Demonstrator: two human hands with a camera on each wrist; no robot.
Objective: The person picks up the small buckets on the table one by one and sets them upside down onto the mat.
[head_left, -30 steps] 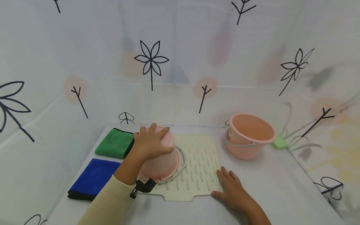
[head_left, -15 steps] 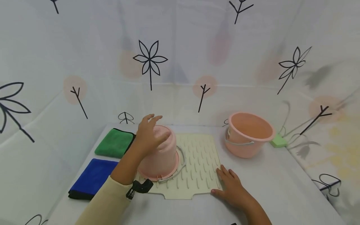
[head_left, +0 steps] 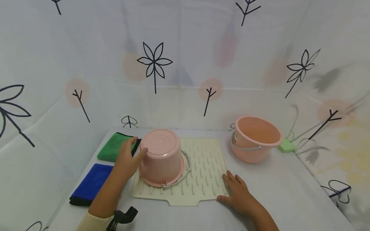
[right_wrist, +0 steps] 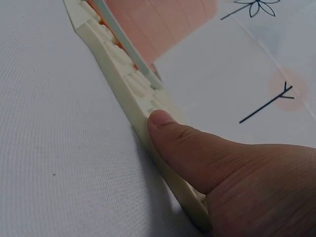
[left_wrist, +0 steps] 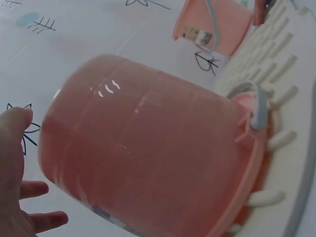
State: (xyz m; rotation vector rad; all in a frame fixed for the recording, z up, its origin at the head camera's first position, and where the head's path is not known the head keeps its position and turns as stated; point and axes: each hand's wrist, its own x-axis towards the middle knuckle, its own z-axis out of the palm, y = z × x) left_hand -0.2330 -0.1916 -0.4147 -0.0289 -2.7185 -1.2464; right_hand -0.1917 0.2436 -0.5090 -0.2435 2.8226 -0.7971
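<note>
A pink bucket stands upside down on the left half of a cream drying board with raised ribs. Its grey handle lies down on the right side. Beside the bucket's left wall is my left hand, fingers apart and relaxed; in the left wrist view a gap shows between the hand and the bucket. My right hand rests on the board's right edge with fingers extended. The right wrist view shows its thumb on the rim of the board.
A second pink bucket stands upright at the back right, with a green block behind it. Folded green cloth and blue cloth lie on the left of the white-covered table. A patterned curtain hangs behind.
My left hand has come off the base of the overturned bucket and moved left and down to its side. The right hand and the bucket have stayed in place.
</note>
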